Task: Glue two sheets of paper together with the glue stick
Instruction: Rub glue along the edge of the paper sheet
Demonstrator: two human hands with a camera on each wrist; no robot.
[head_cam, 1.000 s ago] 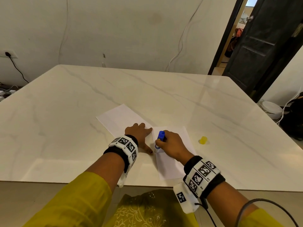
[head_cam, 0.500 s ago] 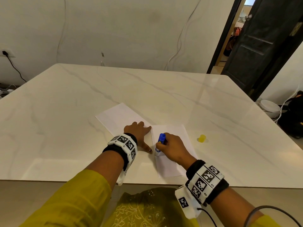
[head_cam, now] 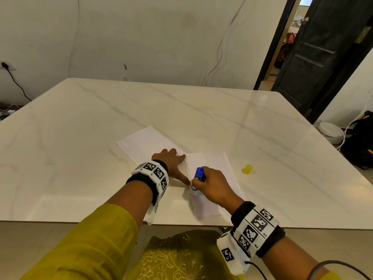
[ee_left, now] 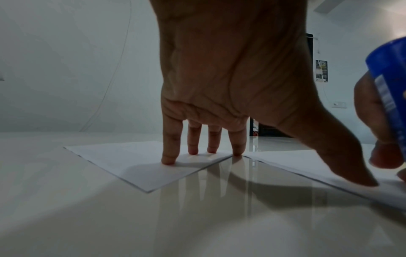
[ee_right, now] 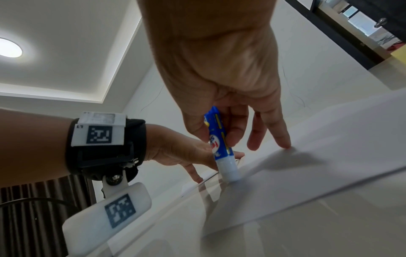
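Two hands work near the front edge of a pale marble tabletop, each wrist wearing a black band with white marker tags. Nearest the viewer, the right hand has its thumb and first fingers curled round a blue glue stick, a holding grip; its little finger reaches out straight and touches the paper. The stick stands almost upright, tilted slightly, with its white glue end pressed down on the left edge of the right sheet of paper, which lies lengthwise away from the viewer. Just beside it, the left hand lies flat with straight, spread fingers, a wide grip holding nothing. In the left wrist view its four fingers press down on the left sheet of paper, which sits at an angle and slightly farther back, while the thumb stretches right and presses on the edge of the right sheet, close to the glue stick. The near corners of the two sheets almost meet under this hand; whether they overlap cannot be told. To the right of the right sheet, apart from it, a small yellow cap stands on the tabletop. Beyond the far edge is a pale wall with cables hanging down, and a dark door stands open at the far right.
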